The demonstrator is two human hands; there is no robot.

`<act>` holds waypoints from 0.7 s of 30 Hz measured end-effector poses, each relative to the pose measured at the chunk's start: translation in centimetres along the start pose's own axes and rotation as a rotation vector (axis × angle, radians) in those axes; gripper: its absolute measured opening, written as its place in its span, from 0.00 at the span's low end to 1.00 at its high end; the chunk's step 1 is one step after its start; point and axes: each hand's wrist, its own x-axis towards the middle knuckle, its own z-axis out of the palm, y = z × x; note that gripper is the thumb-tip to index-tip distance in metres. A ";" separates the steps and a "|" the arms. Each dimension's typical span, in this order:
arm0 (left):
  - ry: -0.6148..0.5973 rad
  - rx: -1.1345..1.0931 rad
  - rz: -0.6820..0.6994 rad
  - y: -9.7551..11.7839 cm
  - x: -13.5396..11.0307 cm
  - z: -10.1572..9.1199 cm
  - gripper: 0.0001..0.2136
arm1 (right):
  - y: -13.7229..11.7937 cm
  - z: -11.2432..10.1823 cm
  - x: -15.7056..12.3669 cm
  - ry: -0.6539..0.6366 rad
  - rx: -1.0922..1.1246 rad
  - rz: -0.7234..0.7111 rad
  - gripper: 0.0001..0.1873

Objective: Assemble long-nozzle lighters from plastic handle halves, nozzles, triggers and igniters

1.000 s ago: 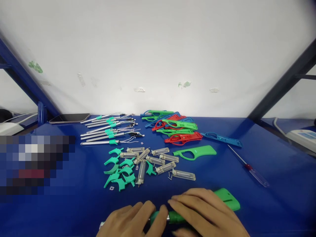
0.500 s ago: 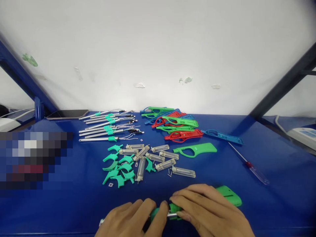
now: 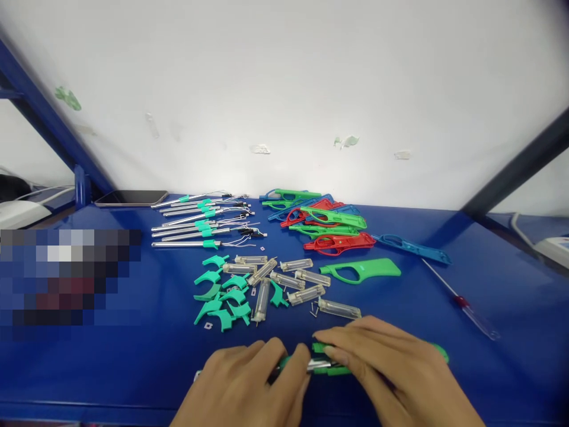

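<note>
My left hand (image 3: 249,379) is closed around a metal lighter tube (image 3: 315,364) with a teal collar, most of it hidden by the fingers. The bare shiny end points right, toward my other hand. My right hand (image 3: 391,370) is closed over a green lighter handle shell (image 3: 338,371); the far end shows past the knuckles. The tube lies against the shell between my fingertips, but how far it is seated I cannot tell. Just beyond the hands are clear fuel tanks (image 3: 340,308), small screws (image 3: 313,308) and teal triggers (image 3: 221,319).
Several metal tubes with wires (image 3: 186,244) lie at the back left, near a phone (image 3: 131,197). Red, blue and green handle shells (image 3: 340,242) are piled at the back. A green shell (image 3: 377,270) lies before them, and a screwdriver (image 3: 471,314) on the right.
My right hand has shifted along the green shell and covers more of its wide end. More of the shell's narrow end and the tube shows between my hands. The whole view has moved slightly.
</note>
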 end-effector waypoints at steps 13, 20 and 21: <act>0.013 0.003 -0.040 -0.2 1.2 -0.4 0.12 | -0.2 0.2 2.1 0.020 -0.063 0.107 0.25; -0.039 -0.006 0.023 -0.6 0.1 -0.5 0.12 | -0.5 0.2 1.1 0.018 0.014 0.061 0.22; -0.048 0.002 0.028 -0.6 -0.1 -0.6 0.11 | -0.5 0.1 1.0 0.011 0.033 0.052 0.21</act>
